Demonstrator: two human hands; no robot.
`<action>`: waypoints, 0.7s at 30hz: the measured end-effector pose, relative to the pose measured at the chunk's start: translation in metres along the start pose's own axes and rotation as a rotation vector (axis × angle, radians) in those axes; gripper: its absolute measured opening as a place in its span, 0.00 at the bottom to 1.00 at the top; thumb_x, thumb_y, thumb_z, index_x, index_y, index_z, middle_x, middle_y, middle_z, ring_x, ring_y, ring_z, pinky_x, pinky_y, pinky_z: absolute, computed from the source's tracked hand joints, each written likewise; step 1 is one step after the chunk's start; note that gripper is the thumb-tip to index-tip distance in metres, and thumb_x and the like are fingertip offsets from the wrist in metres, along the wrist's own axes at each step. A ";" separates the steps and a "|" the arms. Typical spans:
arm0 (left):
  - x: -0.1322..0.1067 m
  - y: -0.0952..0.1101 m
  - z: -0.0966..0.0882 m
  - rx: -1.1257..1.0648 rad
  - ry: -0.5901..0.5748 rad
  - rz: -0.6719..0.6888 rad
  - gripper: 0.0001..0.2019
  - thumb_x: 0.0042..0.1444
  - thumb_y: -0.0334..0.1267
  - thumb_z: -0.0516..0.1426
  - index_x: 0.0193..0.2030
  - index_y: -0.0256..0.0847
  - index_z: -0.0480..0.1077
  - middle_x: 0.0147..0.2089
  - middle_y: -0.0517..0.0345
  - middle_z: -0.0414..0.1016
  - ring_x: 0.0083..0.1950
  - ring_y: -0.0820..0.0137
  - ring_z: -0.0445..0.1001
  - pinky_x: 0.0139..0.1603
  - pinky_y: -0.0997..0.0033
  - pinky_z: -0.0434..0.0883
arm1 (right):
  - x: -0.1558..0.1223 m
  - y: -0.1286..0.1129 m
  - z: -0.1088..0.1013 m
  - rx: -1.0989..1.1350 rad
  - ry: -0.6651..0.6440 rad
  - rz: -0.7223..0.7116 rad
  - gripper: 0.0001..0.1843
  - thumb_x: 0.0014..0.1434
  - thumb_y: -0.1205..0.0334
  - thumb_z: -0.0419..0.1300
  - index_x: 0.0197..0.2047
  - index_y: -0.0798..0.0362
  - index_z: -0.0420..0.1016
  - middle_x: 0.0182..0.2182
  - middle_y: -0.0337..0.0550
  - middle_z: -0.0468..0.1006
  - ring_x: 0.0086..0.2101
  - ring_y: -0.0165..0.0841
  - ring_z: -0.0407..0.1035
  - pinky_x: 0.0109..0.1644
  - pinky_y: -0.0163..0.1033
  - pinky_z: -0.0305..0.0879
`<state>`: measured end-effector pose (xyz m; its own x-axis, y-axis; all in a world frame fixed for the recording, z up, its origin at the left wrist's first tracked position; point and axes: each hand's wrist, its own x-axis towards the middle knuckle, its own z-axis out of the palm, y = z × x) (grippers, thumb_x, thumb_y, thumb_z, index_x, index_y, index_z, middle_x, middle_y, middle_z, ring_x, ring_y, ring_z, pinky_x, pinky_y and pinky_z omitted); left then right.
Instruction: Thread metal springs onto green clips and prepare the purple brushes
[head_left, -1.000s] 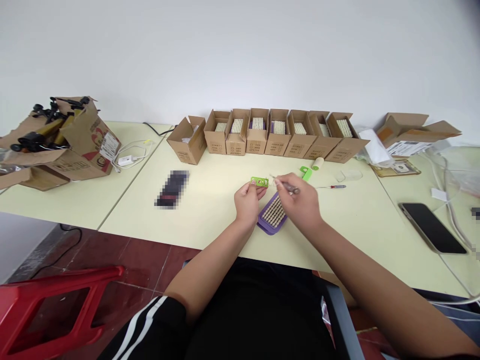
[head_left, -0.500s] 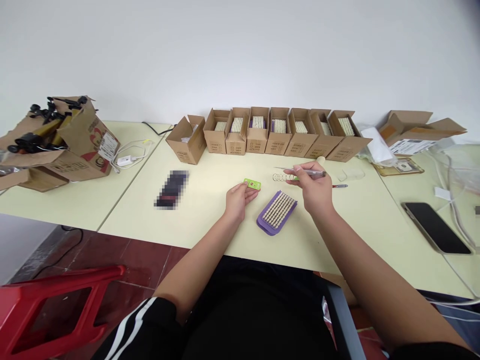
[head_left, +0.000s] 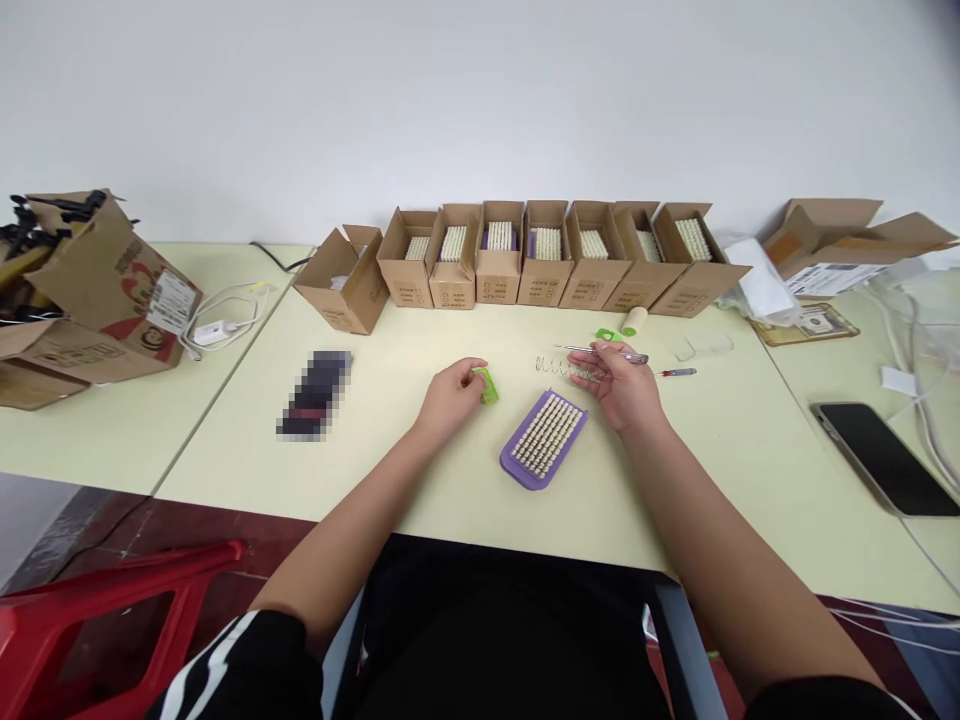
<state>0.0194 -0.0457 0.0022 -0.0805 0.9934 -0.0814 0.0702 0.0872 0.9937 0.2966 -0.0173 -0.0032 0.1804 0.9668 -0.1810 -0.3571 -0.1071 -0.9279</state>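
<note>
We hold the green clip (head_left: 487, 385) in our left hand (head_left: 450, 400), mid-table | our right hand (head_left: 619, 390) pinches a metal pick (head_left: 607, 351), spring (head_left: 570, 368) just beside | purple tray (head_left: 519, 472) between them, toward the table's (head_left: 225, 470) front edge | boxes (head_left: 547, 270) line the back edge

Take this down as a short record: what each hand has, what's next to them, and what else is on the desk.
Left hand: holds green plastic piece
Right hand: holds slim metal tool
By right fingers: coiled wire spring
Between hands: purple tray of cream pegs
Farther off: red-handled screwdriver, cardboard boxes, black smartphone
</note>
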 end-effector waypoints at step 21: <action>-0.011 0.013 0.002 0.596 -0.329 0.599 0.18 0.70 0.45 0.59 0.63 0.50 0.76 0.62 0.48 0.75 0.67 0.55 0.70 0.70 0.51 0.70 | -0.018 -0.053 -0.030 -0.198 0.151 -0.515 0.18 0.68 0.42 0.63 0.37 0.48 0.71 0.39 0.43 0.82 0.40 0.38 0.81 0.49 0.50 0.80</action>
<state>0.0231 -0.0554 0.0160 0.4170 0.8479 0.3275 0.5189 -0.5179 0.6801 0.3392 -0.0360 0.0392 0.4203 0.8633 0.2795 -0.0127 0.3136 -0.9495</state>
